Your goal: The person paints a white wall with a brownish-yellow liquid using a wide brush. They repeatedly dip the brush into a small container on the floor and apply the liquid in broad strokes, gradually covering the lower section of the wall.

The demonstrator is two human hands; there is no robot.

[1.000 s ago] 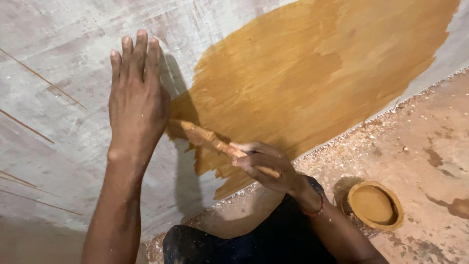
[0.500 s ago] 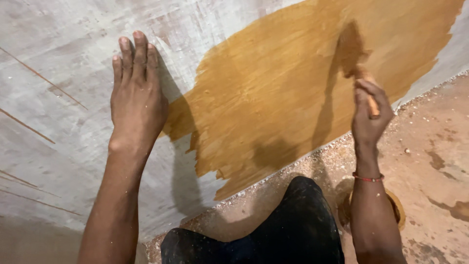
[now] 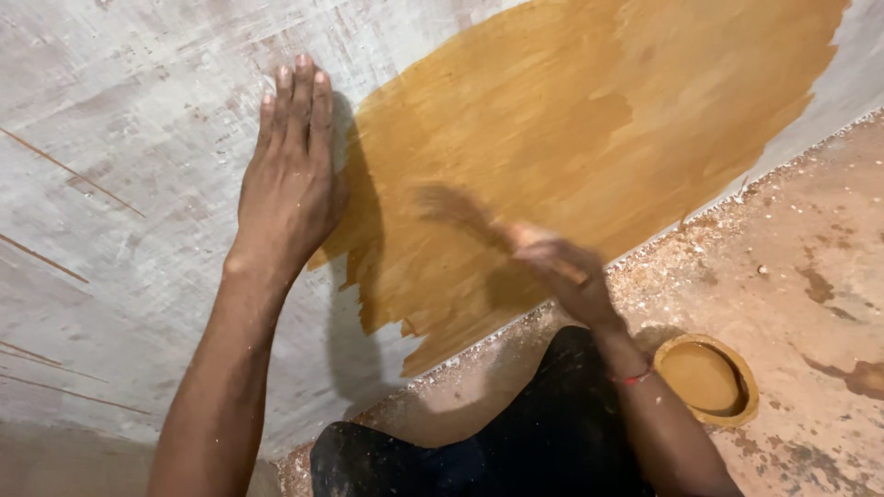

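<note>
Head view: your left hand (image 3: 290,179) lies flat and open, bracing on the grey board (image 3: 138,138); your blurred right hand (image 3: 557,267) grips a brush (image 3: 460,212), mid-coat. Next, work the yellow-brown stain (image 3: 571,138) toward the bare grey.

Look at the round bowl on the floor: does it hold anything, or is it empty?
Not empty. The bowl, upright near the right hand, holds ochre-brown liquid matching the painted patch. Its depth cannot be told.

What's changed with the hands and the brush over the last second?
The right hand swept the brush up to the right across the ochre patch, then back down left, keeping hold of it. The left hand stayed flat on the board; the bowl stayed put.
</note>
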